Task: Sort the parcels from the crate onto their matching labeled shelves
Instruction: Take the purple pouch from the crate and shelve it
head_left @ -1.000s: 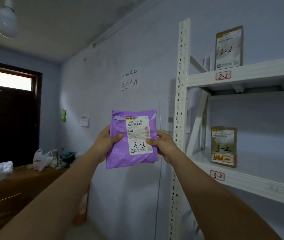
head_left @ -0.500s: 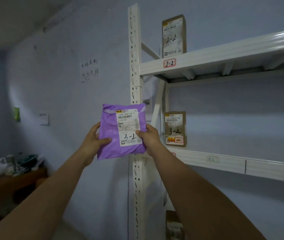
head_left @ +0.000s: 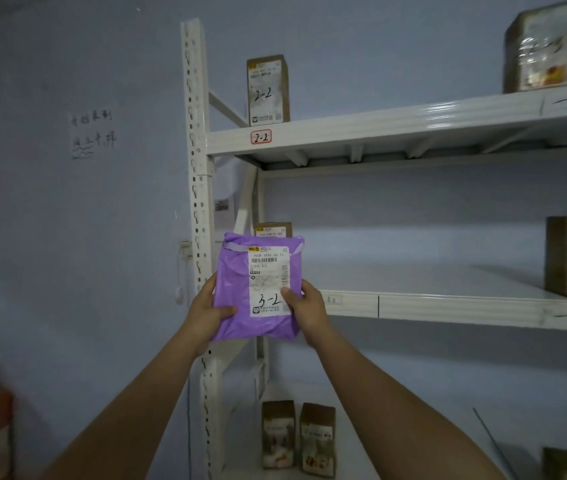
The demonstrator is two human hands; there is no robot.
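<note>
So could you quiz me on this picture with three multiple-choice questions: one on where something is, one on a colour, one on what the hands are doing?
1. Where does the brown box marked 2-2 stand?
A. On the top shelf, above the red-edged 2-2 tag
B. On the bottom shelf
C. On the floor

2. What colour is the parcel marked 3-2?
A. Green
B. Purple
C. Black

3. How is that parcel held?
A. Lying on a shelf, untouched
B. Pinched in one hand only
C. Gripped by both hands, label facing the camera

Answers:
1. A: the box sits on the top shelf, right over the 2-2 tag.
2. B: its plastic bag is plainly purple.
3. C: the left hand and right hand each hold a lower side, in front of the rack.
</note>
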